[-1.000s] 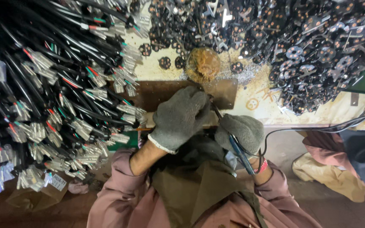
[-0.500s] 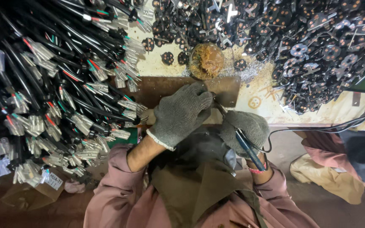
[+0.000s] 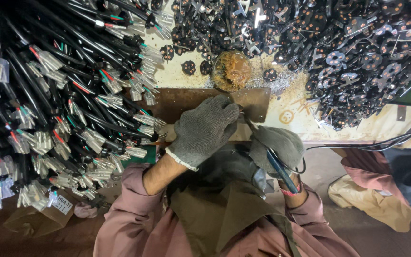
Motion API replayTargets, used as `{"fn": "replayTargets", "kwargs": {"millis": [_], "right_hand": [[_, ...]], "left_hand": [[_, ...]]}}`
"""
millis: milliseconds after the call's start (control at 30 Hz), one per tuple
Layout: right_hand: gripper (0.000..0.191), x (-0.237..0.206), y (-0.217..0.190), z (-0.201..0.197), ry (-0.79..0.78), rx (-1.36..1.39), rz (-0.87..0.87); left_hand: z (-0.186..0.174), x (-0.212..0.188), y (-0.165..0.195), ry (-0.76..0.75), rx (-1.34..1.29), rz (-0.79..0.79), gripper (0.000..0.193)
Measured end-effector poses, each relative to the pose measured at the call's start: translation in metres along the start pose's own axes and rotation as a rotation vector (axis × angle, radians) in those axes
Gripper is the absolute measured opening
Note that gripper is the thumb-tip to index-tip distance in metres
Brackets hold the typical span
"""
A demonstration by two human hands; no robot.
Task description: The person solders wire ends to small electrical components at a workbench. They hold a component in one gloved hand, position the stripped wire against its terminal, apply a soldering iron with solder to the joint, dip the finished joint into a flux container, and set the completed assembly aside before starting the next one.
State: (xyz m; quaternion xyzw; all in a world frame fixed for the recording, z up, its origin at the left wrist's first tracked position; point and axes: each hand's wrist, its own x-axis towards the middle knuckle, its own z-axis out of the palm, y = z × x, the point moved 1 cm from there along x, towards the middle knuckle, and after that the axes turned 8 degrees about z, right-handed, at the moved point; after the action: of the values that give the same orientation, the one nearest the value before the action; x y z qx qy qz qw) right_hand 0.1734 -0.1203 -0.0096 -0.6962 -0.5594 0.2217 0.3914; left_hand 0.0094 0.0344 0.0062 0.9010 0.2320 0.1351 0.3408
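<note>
Soldering iron (image 3: 278, 169) clamped in gloved right hand (image 3: 277, 145), tip toward brown plate (image 3: 191, 102) on surface, left hand (image 3: 204, 128) curled over plate just beside tip, its grip unclear, cables (image 3: 63, 95) left

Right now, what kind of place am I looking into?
Probably a small electrical assembly or soldering bench: bundled black cables with metal terminals, a heap of small black metal parts, and a blue-handled iron-like tool in the gloved right hand.
</note>
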Motion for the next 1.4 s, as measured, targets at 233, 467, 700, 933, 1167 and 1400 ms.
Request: {"fn": "replayTargets", "kwargs": {"millis": [233, 467, 700, 933, 1167, 1400], "right_hand": [[0.035, 0.011, -0.009, -0.003, -0.053, -0.037, -0.019], [0.038, 0.014, -0.010, -0.004, -0.116, 0.034, 0.006], [0.042, 0.014, -0.005, -0.003, -0.073, 0.064, -0.044], [0.043, 0.007, 0.000, -0.004, -0.070, 0.037, -0.010], [0.036, -0.009, 0.012, 0.001, -0.033, 0.007, 0.016], [0.024, -0.015, 0.018, 0.003, -0.102, -0.121, 0.137]], "left_hand": [[-0.003, 0.001, 0.000, -0.068, -0.029, -0.035, 0.025], [-0.002, -0.001, -0.001, -0.046, -0.041, -0.041, 0.025], [-0.001, -0.001, -0.001, -0.001, -0.015, -0.028, 0.026], [-0.003, 0.002, 0.000, -0.017, 0.004, -0.045, 0.021], [-0.003, -0.001, 0.000, -0.019, 0.020, -0.037, 0.021], [-0.007, 0.006, 0.005, 0.093, -0.005, -0.008, 0.018]]}}
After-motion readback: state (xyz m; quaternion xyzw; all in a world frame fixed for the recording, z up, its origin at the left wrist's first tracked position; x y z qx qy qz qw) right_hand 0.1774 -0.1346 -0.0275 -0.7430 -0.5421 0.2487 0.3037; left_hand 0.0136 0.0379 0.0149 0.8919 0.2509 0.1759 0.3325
